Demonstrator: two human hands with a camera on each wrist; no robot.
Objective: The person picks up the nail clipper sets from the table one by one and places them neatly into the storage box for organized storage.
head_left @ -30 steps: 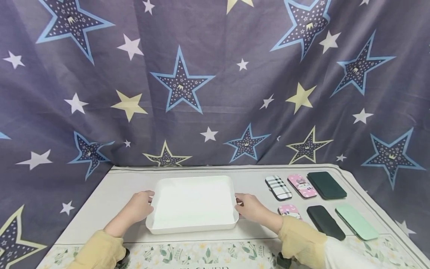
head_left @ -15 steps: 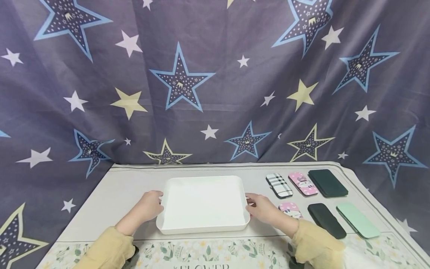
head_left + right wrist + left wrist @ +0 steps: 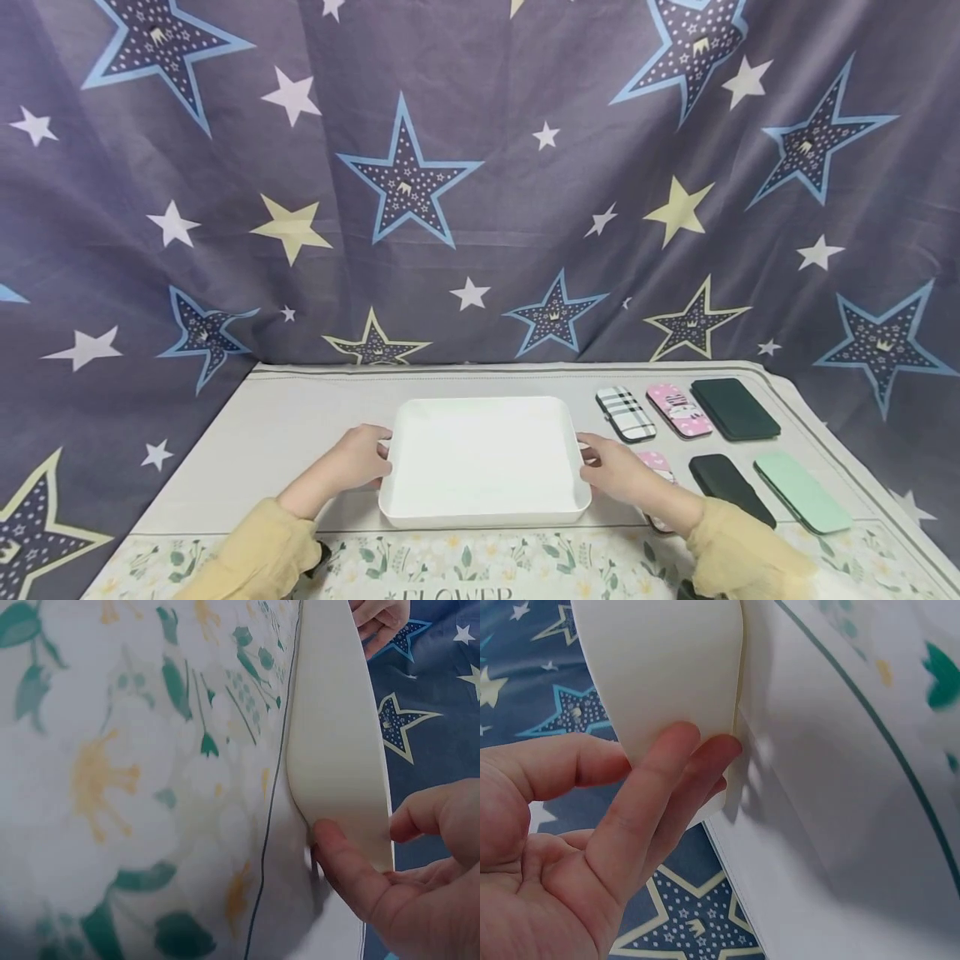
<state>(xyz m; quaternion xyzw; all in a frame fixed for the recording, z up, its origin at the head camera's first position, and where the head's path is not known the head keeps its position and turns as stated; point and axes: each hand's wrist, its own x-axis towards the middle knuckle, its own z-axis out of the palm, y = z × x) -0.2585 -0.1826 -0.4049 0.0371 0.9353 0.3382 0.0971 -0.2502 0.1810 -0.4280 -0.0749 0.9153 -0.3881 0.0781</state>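
A shallow white rectangular tray [image 3: 483,462] lies at the middle of the table. My left hand [image 3: 356,458] grips its left short side. On the opposite side, my right hand [image 3: 615,471] holds the other short wall. The left wrist view shows the left hand's fingertips [image 3: 679,739] against the outer wall, with the thumb at the rim. Likewise, in the right wrist view, the right hand's fingers [image 3: 352,870] press the tray's outer wall and the thumb meets its rim. Nothing lies in the tray.
Several flat cases stand in two rows at right: a plaid one [image 3: 627,414], a pink one [image 3: 679,411], a dark green one [image 3: 735,409], a black one [image 3: 727,483], a mint one [image 3: 802,492], and another pink one [image 3: 657,463] partly behind the right arm. A starry curtain [image 3: 480,183] hangs behind.
The tray has moved to the right across the table, with both hands holding its sides throughout. The right forearm now covers part of the nearer pink case.
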